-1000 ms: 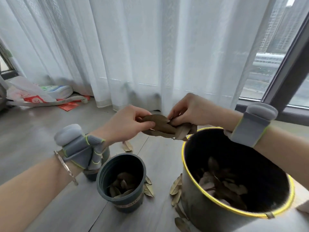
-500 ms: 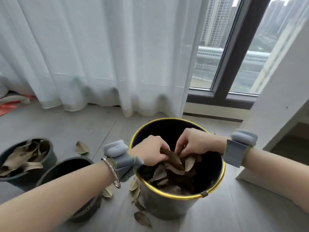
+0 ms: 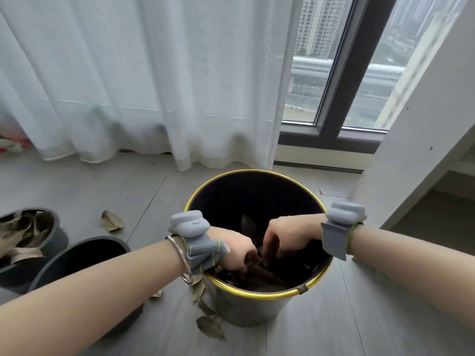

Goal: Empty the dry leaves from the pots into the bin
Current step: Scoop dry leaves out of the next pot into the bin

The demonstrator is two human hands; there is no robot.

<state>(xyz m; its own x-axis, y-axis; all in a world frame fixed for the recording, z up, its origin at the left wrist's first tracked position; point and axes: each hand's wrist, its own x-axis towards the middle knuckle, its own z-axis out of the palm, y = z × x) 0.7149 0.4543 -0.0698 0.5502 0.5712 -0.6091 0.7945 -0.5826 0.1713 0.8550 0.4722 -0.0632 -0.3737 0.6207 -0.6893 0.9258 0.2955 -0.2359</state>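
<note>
A dark bin with a yellow rim stands on the floor in front of me. Both my hands reach down inside it. My left hand and my right hand have their fingers closed around brown dry leaves low in the bin. A dark grey pot sits at the left, partly under my left forearm, its inside dark. Farther left, a second pot holds several dry leaves.
Loose dry leaves lie on the grey floor: one left of the bin, several by its base. A white curtain hangs behind, a window frame at the back right. A white wall or cabinet stands close on the right.
My hands carried a bunch of dry leaves from above the small pot over to the bin, then pushed down deeper into it. The view swung right.
</note>
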